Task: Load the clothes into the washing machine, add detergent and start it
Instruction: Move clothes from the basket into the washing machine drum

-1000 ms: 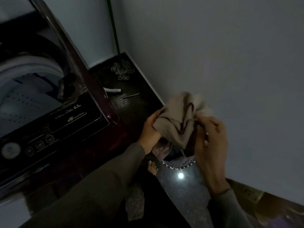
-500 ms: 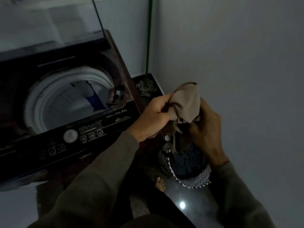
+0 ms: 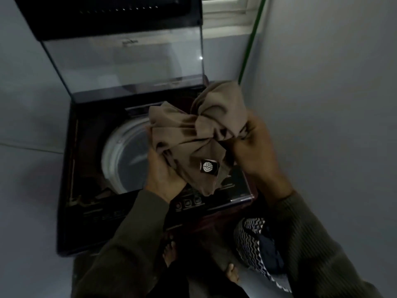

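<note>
A crumpled tan garment (image 3: 199,130) with a small black-and-white logo patch is held over the right front of a dark top-loading washing machine (image 3: 73,190). My left hand (image 3: 163,175) grips its lower left part and my right hand (image 3: 255,147) grips its right side. The machine's glass lid (image 3: 124,61) stands raised at the back. The white-rimmed drum (image 3: 120,155) is open below and left of the garment. A control panel with buttons (image 3: 189,204) runs along the machine's front edge, partly hidden by my left sleeve.
A zigzag-patterned laundry basket (image 3: 249,239) holding dark clothes stands on the floor at the right of the machine. Bare feet (image 3: 169,250) show below. A green pole (image 3: 251,37) leans in the corner. Grey walls close in at left and right.
Both hands have lifted the tan garment from above the basket leftward and up over the machine's front right. The view has swung left so that the machine is centred.
</note>
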`<action>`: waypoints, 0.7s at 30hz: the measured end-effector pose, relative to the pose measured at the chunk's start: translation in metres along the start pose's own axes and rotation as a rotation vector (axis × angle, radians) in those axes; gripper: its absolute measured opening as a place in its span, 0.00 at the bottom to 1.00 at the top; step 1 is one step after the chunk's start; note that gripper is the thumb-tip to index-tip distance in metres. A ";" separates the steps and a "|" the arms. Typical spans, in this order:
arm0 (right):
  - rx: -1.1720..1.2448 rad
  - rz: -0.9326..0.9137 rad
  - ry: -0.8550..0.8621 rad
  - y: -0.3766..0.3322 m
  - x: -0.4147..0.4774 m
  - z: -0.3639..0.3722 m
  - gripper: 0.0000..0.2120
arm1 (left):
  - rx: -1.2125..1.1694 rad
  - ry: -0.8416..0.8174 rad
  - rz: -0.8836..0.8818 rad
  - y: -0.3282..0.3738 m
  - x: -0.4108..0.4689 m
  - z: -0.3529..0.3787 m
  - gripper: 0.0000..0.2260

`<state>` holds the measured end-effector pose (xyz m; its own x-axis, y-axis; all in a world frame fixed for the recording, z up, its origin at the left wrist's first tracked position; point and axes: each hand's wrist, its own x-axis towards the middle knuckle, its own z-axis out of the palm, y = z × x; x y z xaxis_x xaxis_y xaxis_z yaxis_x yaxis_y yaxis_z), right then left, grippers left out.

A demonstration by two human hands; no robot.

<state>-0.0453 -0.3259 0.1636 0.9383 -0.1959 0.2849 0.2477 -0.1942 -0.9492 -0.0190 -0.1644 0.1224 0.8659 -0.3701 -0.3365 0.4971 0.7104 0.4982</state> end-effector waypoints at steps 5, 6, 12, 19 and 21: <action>-0.168 -0.013 -0.062 0.051 0.019 0.069 0.20 | 0.358 -0.032 0.018 0.046 0.020 -0.029 0.26; -0.233 -0.045 -0.077 0.060 0.021 0.083 0.19 | 0.483 -0.023 0.008 0.054 0.025 -0.037 0.32; -0.596 0.258 -0.526 0.130 0.054 0.134 0.35 | 0.801 0.075 0.142 0.081 0.067 -0.102 0.23; -0.482 0.510 -0.679 0.134 0.062 0.165 0.58 | 0.932 0.099 0.198 0.083 0.092 -0.149 0.22; -0.558 0.464 -0.606 0.141 0.060 0.174 0.60 | 0.890 0.105 0.119 0.082 0.100 -0.160 0.22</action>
<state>0.0882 -0.1983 0.0233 0.9186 0.1331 -0.3722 -0.1863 -0.6846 -0.7047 0.0999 -0.0474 0.0015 0.9265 -0.2360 -0.2932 0.3014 -0.0015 0.9535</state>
